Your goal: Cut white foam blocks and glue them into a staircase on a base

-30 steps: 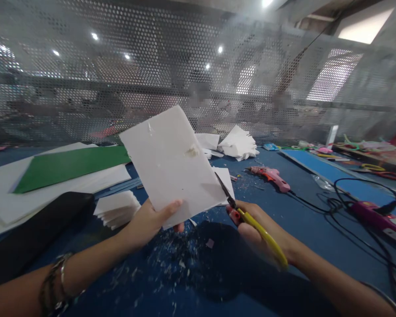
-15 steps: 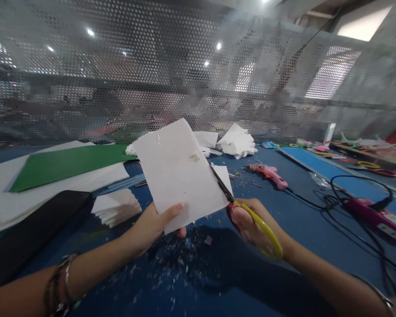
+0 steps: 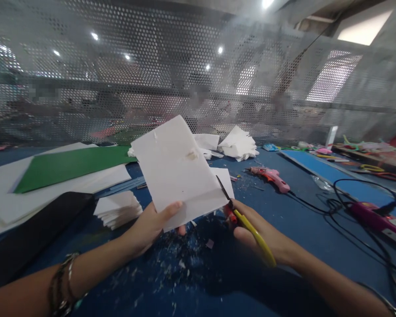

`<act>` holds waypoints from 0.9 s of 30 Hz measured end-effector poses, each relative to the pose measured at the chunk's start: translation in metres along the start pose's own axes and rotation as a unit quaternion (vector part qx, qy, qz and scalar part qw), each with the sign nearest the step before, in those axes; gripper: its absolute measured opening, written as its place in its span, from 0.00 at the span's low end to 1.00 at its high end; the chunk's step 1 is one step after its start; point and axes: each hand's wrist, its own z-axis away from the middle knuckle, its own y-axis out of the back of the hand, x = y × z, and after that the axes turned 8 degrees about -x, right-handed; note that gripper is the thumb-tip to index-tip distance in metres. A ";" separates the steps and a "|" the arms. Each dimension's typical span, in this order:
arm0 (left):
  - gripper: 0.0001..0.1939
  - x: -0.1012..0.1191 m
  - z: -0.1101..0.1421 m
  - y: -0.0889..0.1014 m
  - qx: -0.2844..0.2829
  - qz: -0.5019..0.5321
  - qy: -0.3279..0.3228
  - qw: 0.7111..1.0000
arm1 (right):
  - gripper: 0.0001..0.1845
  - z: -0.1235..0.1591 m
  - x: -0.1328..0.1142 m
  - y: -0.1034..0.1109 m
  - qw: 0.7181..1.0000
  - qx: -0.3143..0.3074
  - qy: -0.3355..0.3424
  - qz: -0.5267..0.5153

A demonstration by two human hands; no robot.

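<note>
While gripped: sheet (image 3: 176,169), scissors (image 3: 247,224).

Matt white foam sheet (image 3: 176,169), glossy yellow plastic-handled scissors (image 3: 247,224) with dark metal blades, over a smooth blue tabletop (image 3: 284,211).

A craft workshop: glue guns (image 3: 272,175), paper stacks (image 3: 238,144) and scraps on a blue worktable (image 3: 300,220)
</note>
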 end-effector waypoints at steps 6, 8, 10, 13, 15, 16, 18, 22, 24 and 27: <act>0.18 -0.003 0.003 -0.002 -0.051 -0.004 0.019 0.998 | 0.30 -0.002 0.001 -0.005 0.999 0.011 0.031 -0.010; 0.19 -0.003 0.004 -0.005 -0.058 -0.004 0.034 0.998 | 0.30 -0.003 0.004 -0.006 1.000 0.019 0.011 0.015; 0.19 -0.003 0.005 -0.007 -0.065 -0.002 0.043 0.997 | 0.30 -0.004 0.006 -0.006 0.998 0.029 -0.003 0.062; 0.19 -0.005 0.007 -0.009 -0.062 -0.001 0.043 0.997 | 0.30 -0.004 0.006 -0.006 0.991 0.051 -0.010 0.127; 0.19 -0.005 0.008 -0.010 -0.052 0.001 0.046 0.998 | 0.30 -0.004 0.006 -0.007 0.991 0.060 -0.016 0.119; 0.19 -0.006 0.009 -0.011 -0.049 0.002 0.049 0.998 | 0.30 -0.004 0.006 -0.008 0.993 0.062 -0.022 0.102; 0.20 -0.006 0.009 -0.012 -0.045 0.007 0.056 0.997 | 0.30 -0.004 0.007 -0.011 0.995 0.066 -0.034 0.062; 0.20 -0.009 0.009 -0.013 -0.040 0.001 0.049 0.998 | 0.29 -0.004 0.011 -0.018 0.995 0.086 -0.042 0.017; 0.20 -0.011 0.008 -0.013 -0.041 -0.006 0.041 0.998 | 0.29 -0.004 0.012 -0.020 0.995 0.090 -0.044 0.000; 0.20 -0.015 0.007 -0.012 -0.044 -0.008 0.036 0.998 | 0.29 -0.003 0.013 -0.023 0.994 0.089 -0.052 -0.026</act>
